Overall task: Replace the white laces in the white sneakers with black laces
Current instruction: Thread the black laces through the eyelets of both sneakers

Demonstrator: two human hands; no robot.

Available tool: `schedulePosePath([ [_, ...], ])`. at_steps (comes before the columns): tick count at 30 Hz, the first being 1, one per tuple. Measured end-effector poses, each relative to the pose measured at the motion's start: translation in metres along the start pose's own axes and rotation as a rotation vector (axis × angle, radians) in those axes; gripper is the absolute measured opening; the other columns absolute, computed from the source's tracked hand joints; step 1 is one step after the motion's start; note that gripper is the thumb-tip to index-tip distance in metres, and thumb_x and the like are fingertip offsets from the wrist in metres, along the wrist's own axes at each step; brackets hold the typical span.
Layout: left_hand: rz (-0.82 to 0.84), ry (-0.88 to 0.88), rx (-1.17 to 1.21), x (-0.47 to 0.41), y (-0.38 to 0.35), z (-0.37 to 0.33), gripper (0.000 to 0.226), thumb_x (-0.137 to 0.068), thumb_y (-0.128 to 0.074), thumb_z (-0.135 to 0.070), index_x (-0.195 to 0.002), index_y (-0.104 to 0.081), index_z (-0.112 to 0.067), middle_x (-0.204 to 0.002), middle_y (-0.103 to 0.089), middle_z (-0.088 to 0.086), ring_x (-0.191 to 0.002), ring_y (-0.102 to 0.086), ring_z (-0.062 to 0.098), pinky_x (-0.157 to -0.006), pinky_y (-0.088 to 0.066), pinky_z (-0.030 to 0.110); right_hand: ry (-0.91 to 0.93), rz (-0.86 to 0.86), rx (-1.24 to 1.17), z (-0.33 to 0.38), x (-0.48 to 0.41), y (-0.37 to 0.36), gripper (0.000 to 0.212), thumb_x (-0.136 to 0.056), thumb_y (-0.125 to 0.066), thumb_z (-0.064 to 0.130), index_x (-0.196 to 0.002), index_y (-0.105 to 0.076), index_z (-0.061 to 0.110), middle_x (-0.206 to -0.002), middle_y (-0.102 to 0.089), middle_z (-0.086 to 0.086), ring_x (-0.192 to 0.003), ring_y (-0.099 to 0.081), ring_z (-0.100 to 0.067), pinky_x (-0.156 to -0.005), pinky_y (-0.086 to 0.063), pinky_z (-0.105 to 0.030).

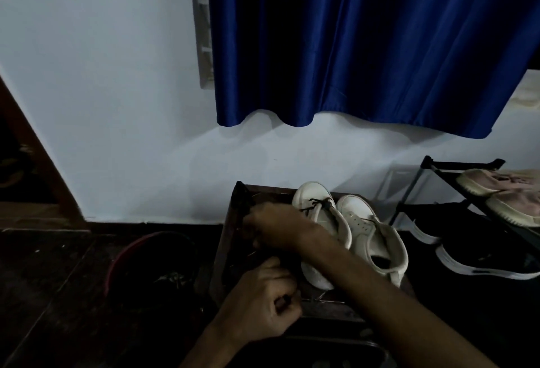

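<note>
Two white sneakers stand side by side on a small dark wooden stand (230, 239). The left sneaker (318, 215) carries a black lace (318, 204) across its front eyelets. The right sneaker (371, 239) shows bare eyelets. My right hand (277, 227) reaches across the left sneaker to the stand's left side, fingers curled on something dark that I cannot make out. My left hand (266, 303) sits lower, near the stand's front edge, fingers curled round a dark strand, likely the black lace.
A black shoe rack (432, 169) stands at the right with pinkish shoes (508, 192) on top and black-and-white shoes (479, 262) below. A dark round bucket with a red rim (128, 253) sits on the floor at the left. A blue curtain (365, 46) hangs on the white wall.
</note>
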State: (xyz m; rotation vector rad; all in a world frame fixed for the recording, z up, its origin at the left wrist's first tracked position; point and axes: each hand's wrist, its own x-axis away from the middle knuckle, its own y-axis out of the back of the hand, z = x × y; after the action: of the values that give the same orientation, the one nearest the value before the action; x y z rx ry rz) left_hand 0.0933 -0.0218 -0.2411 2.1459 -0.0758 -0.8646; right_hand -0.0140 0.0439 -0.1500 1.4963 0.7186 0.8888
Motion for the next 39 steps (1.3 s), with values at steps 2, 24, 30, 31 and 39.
schedulePosePath([
  [2, 0.029, 0.039, -0.011, 0.004, 0.000, 0.004, 0.028, -0.078, -0.065, -0.020, -0.059, -0.045, -0.018, -0.066, -0.052, -0.006, -0.077, -0.052, 0.011, -0.064, -0.039, 0.021, 0.037, 0.024, 0.024, 0.005, -0.008, -0.016, 0.038, -0.083, -0.071, 0.022, -0.119, -0.061, 0.011, -0.124, -0.056, -0.011, -0.117, -0.053, -0.030, -0.080, -0.044, -0.036],
  [24, -0.125, 0.248, -0.033, -0.015, 0.032, 0.032, 0.024, -0.095, -0.048, -0.054, -0.112, -0.053, -0.038, -0.080, -0.063, -0.015, -0.074, -0.061, -0.001, -0.062, -0.050, 0.022, -0.228, -0.585, -1.171, -0.063, -0.009, 0.030, 0.011, -0.092, -0.059, 0.002, -0.097, -0.062, 0.013, -0.081, -0.074, -0.004, -0.064, -0.061, -0.010, -0.067, -0.047, -0.024],
  [30, -0.616, 0.423, 0.019, -0.047, 0.047, 0.030, 0.039, -0.102, -0.040, -0.044, -0.084, -0.068, -0.023, -0.062, -0.057, -0.008, -0.055, -0.054, 0.007, -0.051, -0.043, 0.025, -0.165, -0.644, -1.296, -0.061, 0.002, 0.025, 0.010, -0.093, -0.059, 0.001, -0.102, -0.059, 0.003, -0.084, -0.074, -0.007, -0.070, -0.061, -0.013, -0.068, -0.048, -0.020],
  [31, -0.630, 0.551, 0.154, -0.059, 0.052, 0.029, 0.041, -0.102, -0.038, -0.043, -0.087, -0.070, -0.023, -0.059, -0.054, -0.008, -0.053, -0.051, 0.006, -0.052, -0.040, 0.024, -0.148, -0.643, -1.293, -0.059, 0.003, 0.023, 0.010, -0.092, -0.060, 0.002, -0.102, -0.059, 0.003, -0.084, -0.075, -0.008, -0.074, -0.063, -0.015, -0.070, -0.049, -0.022],
  [39, -0.570, 1.034, 0.985, -0.124, 0.091, 0.038, 0.026, -0.098, -0.055, -0.033, -0.088, -0.073, -0.018, -0.087, -0.065, 0.000, -0.066, -0.053, 0.014, -0.057, -0.046, 0.026, -0.107, -0.550, -0.974, -0.040, 0.012, 0.018, 0.008, -0.088, -0.067, 0.007, -0.096, -0.065, 0.010, -0.086, -0.075, -0.001, -0.075, -0.067, -0.003, -0.072, -0.048, -0.013],
])
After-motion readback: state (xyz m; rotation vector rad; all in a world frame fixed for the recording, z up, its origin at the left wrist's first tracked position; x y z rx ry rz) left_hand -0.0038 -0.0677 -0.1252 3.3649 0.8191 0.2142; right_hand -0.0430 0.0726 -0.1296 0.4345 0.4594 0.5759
